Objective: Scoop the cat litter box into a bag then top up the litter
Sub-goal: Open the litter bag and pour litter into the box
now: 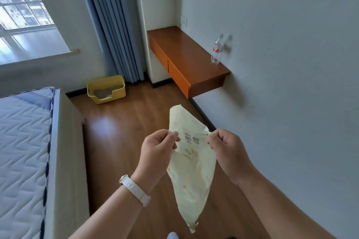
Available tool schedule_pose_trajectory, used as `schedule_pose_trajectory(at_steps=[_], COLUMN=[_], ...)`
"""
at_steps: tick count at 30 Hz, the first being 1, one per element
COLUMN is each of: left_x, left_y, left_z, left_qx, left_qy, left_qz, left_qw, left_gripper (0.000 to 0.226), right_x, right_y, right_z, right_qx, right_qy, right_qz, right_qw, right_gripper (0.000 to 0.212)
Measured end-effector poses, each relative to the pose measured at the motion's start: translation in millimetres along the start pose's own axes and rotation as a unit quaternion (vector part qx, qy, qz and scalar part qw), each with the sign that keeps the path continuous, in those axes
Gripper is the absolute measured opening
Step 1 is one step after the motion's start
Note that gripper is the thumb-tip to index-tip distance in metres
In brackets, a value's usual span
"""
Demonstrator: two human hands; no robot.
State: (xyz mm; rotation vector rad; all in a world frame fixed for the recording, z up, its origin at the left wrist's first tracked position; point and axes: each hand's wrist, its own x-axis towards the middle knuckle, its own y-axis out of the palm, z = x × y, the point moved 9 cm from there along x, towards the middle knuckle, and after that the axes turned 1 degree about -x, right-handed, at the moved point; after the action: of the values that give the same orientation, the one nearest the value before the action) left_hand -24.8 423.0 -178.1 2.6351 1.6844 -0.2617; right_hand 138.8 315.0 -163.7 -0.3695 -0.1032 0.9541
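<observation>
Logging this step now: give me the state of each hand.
Left hand: pinching the pale yellow plastic bag.
Right hand: pinching the same bag's other edge.

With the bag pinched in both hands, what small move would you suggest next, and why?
Probably draw the left hand and right hand apart to open the pale yellow plastic bag: each pinches its upper edge, it hangs flat, and the yellow plastic litter box waits ahead.

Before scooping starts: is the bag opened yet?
Not yet: the bag hangs flat and limp; left hand and right hand pinch its edges.
</observation>
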Motion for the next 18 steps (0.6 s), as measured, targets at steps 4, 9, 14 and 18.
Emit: schedule_pose_trajectory(at_steps=[4,9,14,18], left_x=[51,128,221,301], left_y=[-38,-63,-75,-84], left_z=[-8,-6,1,-2], left_qx=[-0.015,-0.023,-0.006,0.009], left_qy=[0.011,-0.002,-0.016,-0.048], left_qz=[-0.037,-0.083,-0.125,-0.168], left_qw=[0.999,0.996,0.992,0.985], left_gripper=[0.037,0.034,0.033,0.032], right_x=[59,146,246,335], right_y=[39,79,117,150], right_z=[16,20,11,22], right_qx=[-0.012,-0.008,0.028,0.048], right_qy=[-0.015,-0.015,0.011,0.026], right_qz=[0.044,0.083,0.136,0.184], right_qw=[0.999,0.996,0.99,0.981], right_gripper=[0.03,0.028,0.027,0.029])
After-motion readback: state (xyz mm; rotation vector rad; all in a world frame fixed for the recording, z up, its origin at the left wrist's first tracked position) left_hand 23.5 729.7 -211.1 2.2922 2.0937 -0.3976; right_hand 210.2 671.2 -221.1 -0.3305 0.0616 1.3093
